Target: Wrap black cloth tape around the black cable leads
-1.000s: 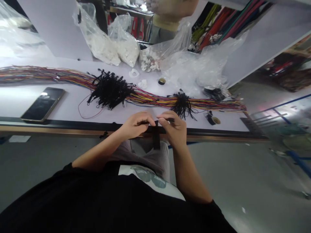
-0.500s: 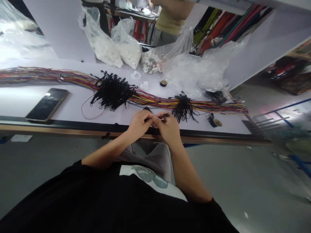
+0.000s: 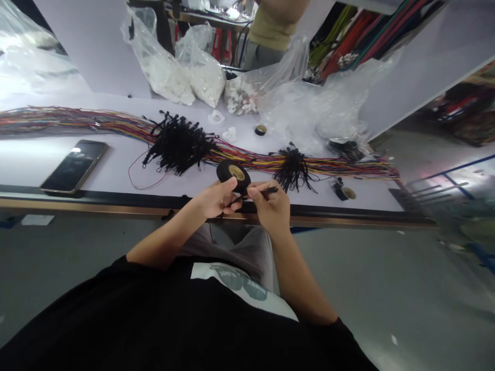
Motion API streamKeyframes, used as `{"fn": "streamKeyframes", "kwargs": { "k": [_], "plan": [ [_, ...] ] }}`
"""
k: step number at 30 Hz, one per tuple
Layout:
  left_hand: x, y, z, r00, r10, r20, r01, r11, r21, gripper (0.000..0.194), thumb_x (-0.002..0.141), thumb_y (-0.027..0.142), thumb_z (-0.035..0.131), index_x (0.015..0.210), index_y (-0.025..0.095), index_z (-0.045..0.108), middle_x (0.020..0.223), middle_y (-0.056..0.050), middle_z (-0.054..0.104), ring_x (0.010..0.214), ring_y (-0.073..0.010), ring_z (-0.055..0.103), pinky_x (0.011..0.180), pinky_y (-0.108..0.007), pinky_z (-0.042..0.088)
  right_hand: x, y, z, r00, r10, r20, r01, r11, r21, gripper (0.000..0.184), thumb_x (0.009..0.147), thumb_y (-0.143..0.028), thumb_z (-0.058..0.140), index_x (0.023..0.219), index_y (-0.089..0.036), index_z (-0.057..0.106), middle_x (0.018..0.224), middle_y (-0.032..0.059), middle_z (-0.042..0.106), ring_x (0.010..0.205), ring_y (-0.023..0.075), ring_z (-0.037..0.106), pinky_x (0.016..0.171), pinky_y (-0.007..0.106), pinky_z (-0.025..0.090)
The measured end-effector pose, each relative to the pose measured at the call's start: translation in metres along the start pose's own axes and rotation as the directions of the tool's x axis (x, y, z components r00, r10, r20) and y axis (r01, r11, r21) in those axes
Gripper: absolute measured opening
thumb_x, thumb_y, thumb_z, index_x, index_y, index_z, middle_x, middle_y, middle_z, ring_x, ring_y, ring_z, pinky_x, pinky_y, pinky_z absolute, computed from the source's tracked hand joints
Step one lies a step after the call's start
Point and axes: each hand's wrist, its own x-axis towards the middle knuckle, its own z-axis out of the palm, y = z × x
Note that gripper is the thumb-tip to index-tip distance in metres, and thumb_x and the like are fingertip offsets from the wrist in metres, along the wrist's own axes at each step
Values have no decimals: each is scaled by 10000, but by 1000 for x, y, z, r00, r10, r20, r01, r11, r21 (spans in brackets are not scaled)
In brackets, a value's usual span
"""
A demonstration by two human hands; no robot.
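Sitting in L hand: tape

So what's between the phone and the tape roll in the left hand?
In the head view, a thin red wire and part of the larger black bunch lie between phone and roll.

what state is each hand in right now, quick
Left hand: closed, holding a black tape roll.
Right hand: closed, pinching a thin black piece.
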Motion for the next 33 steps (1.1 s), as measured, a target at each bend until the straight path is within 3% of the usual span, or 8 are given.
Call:
{"fn": "streamKeyframes", "kwargs": {
  "k": [5,8,10,14,17,23,30,33],
  "plan": [
    [-12,-4,6,971,232,-56,-212,946,243,616,429,566,811,805,183,508,708,24,509,578,-77,482,500,-204,384,0,-1,-2,979,189,-82,-186,982,42,212,718,-380,636,656,-207,530,542,-39,606,507,130,568,562,268,442],
    [-24,0,6,942,305,143,-336,820,463,777,285,433,886,935,202,529,969,-33,538,854,-161,546,721,-266,468,2,-3,-6,974,218,-58,-218,976,6,221,704,-371,634,609,-199,535,481,-54,551,461,117,513,507,252,395],
    [-26,1,6,914,339,222,-400,669,626,675,434,460,840,969,201,521,1006,-47,526,893,-173,533,765,-286,462,2,-9,-9,985,170,-27,-171,984,-54,210,692,-356,645,597,-194,551,516,-45,574,498,119,523,533,257,402],
    [-17,-1,10,856,505,111,-351,410,842,254,734,320,642,914,178,531,909,-34,561,862,-152,526,793,-285,426,-2,-21,-11,998,24,-54,-34,982,-187,174,691,-344,655,615,-202,588,638,-17,653,627,141,586,627,273,429],
    [-12,0,12,859,497,119,-370,444,816,259,703,351,674,843,170,553,837,-15,568,807,-142,525,758,-270,421,-5,-25,-10,995,2,-96,-24,973,-228,187,708,-372,646,633,-209,594,616,-26,641,588,131,563,596,260,417],
    [-10,6,4,974,215,74,-222,831,510,341,708,477,638,807,158,570,656,28,514,588,-84,456,584,-223,386,-7,-24,-7,995,17,-95,-42,962,-268,203,734,-385,629,647,-211,574,580,-37,617,550,124,555,578,248,423],
    [-12,1,10,844,532,-62,-267,519,812,99,721,216,622,634,184,587,645,13,561,654,-119,493,657,-246,390,-9,-16,1,999,50,10,-47,983,-176,191,749,-407,613,719,-227,554,641,-33,611,586,134,578,611,270,456],
    [-14,-6,16,819,569,-74,-300,534,790,65,758,200,588,700,198,618,728,-10,599,745,-140,544,730,-265,430,-5,-10,2,998,35,48,-29,992,-126,163,749,-386,612,769,-233,560,675,-37,618,586,134,586,608,277,467]
  ]
}}
